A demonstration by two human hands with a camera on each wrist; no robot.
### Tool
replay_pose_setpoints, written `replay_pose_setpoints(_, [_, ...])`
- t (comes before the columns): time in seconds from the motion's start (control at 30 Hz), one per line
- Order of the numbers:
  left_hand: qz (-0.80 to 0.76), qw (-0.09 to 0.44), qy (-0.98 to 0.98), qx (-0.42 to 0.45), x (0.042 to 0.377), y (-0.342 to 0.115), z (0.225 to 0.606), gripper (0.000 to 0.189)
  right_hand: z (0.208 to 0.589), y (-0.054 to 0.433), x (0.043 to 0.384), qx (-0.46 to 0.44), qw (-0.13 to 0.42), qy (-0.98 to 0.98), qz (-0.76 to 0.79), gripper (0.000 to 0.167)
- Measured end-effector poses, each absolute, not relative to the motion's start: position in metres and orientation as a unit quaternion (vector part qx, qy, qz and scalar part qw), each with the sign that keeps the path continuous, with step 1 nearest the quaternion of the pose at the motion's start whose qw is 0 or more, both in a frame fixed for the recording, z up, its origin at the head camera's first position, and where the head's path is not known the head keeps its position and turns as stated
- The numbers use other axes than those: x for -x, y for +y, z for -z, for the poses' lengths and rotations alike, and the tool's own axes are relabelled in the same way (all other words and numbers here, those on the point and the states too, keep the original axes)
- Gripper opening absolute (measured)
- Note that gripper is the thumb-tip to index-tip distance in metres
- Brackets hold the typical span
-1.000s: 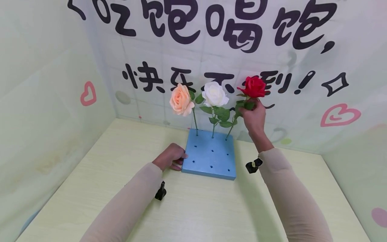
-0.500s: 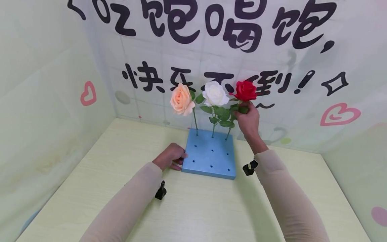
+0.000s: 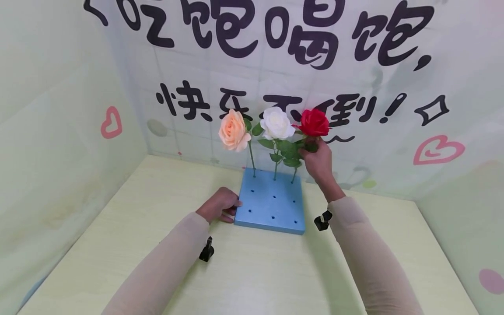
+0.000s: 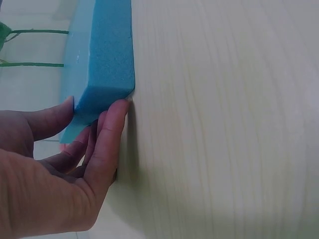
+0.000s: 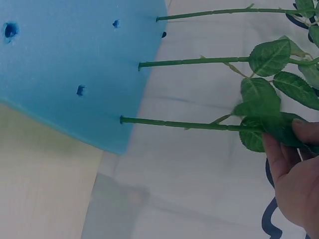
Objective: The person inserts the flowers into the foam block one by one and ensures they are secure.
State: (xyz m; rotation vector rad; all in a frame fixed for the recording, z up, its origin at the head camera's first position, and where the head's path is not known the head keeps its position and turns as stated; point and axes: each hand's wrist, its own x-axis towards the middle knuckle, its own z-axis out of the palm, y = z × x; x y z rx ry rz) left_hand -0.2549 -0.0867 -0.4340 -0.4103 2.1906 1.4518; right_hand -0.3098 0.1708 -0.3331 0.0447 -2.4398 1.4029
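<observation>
A blue foam board [image 3: 271, 205] with rows of holes lies on the table. Three artificial roses stand in its far row: a peach rose [image 3: 234, 130], a white rose [image 3: 277, 123] and a red rose [image 3: 314, 122]. My right hand [image 3: 320, 159] pinches the red rose's stem among the leaves just below the bloom. In the right wrist view, that rose's green stem [image 5: 184, 125] enters a hole near the board's corner. My left hand [image 3: 221, 204] grips the board's left edge, thumb [image 4: 55, 118] on the upper face and fingers [image 4: 109, 134] against the side.
The pale wooden table [image 3: 244, 271] reaches back to a printed cloth wall [image 3: 189, 65] close behind the board. Cloth walls also stand at left and right. A black wrist mount [image 3: 323, 221] hangs by each sleeve cuff.
My right hand has shifted left and slightly down with the red rose, whose tilted stem now stands more upright, its bloom nearer the white rose. The left hand keeps its place on the board.
</observation>
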Motion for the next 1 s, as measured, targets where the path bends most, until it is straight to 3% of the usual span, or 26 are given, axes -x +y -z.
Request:
replay_pose_setpoints(0.6, [-0.515,0.246,0.805,0.16,0.26,-0.088,0.433,0.016,0.329,0.172,0.304,-0.054,0.164,-0.87,-0.461,0.033])
replay_pose_setpoints(0.73, [-0.496,0.252,0.816,0.156,0.261,-0.087,0.432,0.015,0.327,0.179,0.297,-0.084,0.158,-0.888,-0.424,0.044])
replay_pose_setpoints(1.0, [-0.455,0.237,0.847,0.14,0.26,-0.093,0.426,0.017,0.322,0.192,0.276,-0.083,0.035,-0.916,-0.391,0.082])
